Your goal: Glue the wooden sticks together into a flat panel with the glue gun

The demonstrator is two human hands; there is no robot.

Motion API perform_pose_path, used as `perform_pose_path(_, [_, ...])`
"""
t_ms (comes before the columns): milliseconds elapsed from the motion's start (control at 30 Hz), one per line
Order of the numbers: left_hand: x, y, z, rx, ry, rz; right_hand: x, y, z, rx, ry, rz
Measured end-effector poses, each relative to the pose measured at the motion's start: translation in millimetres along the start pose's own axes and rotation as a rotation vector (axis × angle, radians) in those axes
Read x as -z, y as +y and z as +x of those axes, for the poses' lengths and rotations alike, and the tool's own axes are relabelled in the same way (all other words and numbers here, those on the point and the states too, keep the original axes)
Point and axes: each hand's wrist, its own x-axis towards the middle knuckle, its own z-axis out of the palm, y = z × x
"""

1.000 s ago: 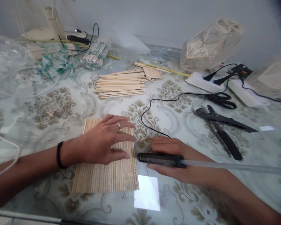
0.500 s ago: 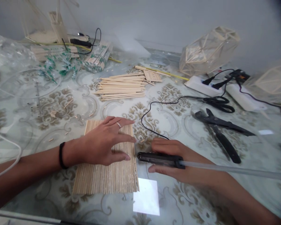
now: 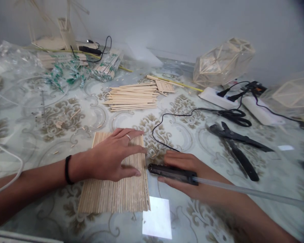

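Note:
Spread over a flat panel of wooden sticks [image 3: 114, 199] lies my left hand [image 3: 111, 158], fingers apart and pointing right. The sticks run side by side, and glossy glue streaks show on the lower part. My right hand [image 3: 182, 165] is wrapped around a black glue gun [image 3: 172, 172], its nozzle at the panel's right edge. A long translucent glue stick [image 3: 243, 192] sticks out of the gun's rear, toward the right. The trigger and the fingers beneath the gun are hidden.
Loose wooden sticks [image 3: 134, 96] lie beyond the panel. Pliers [image 3: 238, 148] and scissors [image 3: 243, 136] rest at right, near white power strips [image 3: 218, 98]. The gun's black cord [image 3: 177, 114] curves across the table. Wooden frame shapes [image 3: 223, 64] and packaged sticks [image 3: 107, 65] stand behind.
The whole view has shifted slightly, so the background sits a little lower. Both hands keep nearly the same pose, with the glue gun's nozzle still beside the panel's right edge.

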Motion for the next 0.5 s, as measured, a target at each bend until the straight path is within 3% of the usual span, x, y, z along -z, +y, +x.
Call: perform_pose_path(500, [0.6,1.1,0.8,0.018,0.020,-0.013,0.0,-2.4,3.1,-0.025,0.019,-0.051])
